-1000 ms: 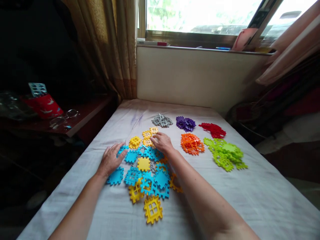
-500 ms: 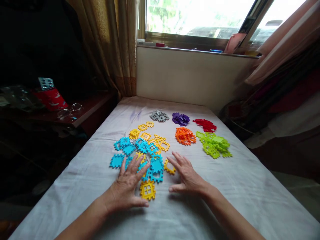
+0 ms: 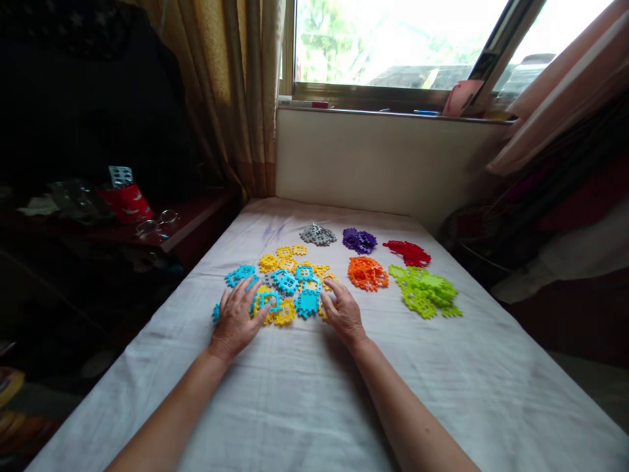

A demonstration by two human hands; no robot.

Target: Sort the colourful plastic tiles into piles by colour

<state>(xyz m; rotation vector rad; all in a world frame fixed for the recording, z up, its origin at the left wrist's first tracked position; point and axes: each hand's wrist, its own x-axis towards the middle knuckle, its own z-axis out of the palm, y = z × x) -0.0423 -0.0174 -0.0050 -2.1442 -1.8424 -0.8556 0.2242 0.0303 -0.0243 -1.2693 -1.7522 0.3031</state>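
Note:
Blue interlocking plastic tiles [image 3: 308, 303] and yellow interlocking plastic tiles [image 3: 285, 312] lie mixed in one loose pile. My left hand [image 3: 238, 316] rests palm down over the pile's left side, fingers spread, hiding some of the blue tiles. At the right edge of the pile is my right hand [image 3: 344, 314], its fingers apart and slightly curved beside a blue tile and a partly covered yellow one. Neither hand grips a tile.
Sorted heaps stand behind and to the right: grey tiles [image 3: 317, 234], purple tiles [image 3: 359, 240], red tiles [image 3: 407, 253], orange tiles [image 3: 367, 273] and lime green tiles [image 3: 426, 292]. Eyeglasses [image 3: 157, 225] and a red container [image 3: 126, 203] sit on the dark side table at left.
Both hands have moved forward, away from me, and the near blue and yellow tiles have shifted forward with them into a tighter pile. The camera view has tilted slightly.

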